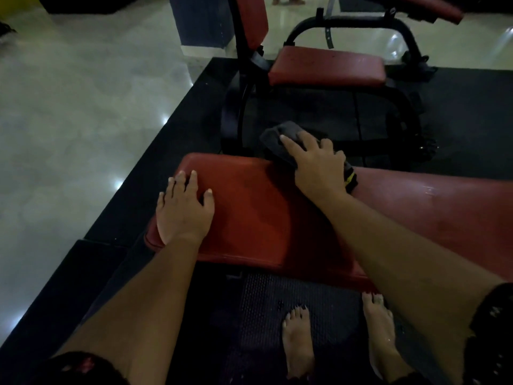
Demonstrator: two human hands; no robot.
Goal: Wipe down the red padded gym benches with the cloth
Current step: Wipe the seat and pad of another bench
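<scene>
At the left end of the red padded counter (pixel 258 218), my left grip (pixel 183 209) lies flat and open, fingers spread on the pad. Farther right, at the counter's far edge, my right grip (pixel 316 165) holds the dark cloth (pixel 280 134), forefinger straight along it, the other fingers curled over it. Beyond stands a second red seat (pixel 327 66) on a black frame

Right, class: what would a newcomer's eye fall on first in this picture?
The red bench pad fills the centre, the left hand resting flat on its left end while the right hand holds a dark cloth at its far edge. A second red bench stands beyond, at the top.
</scene>
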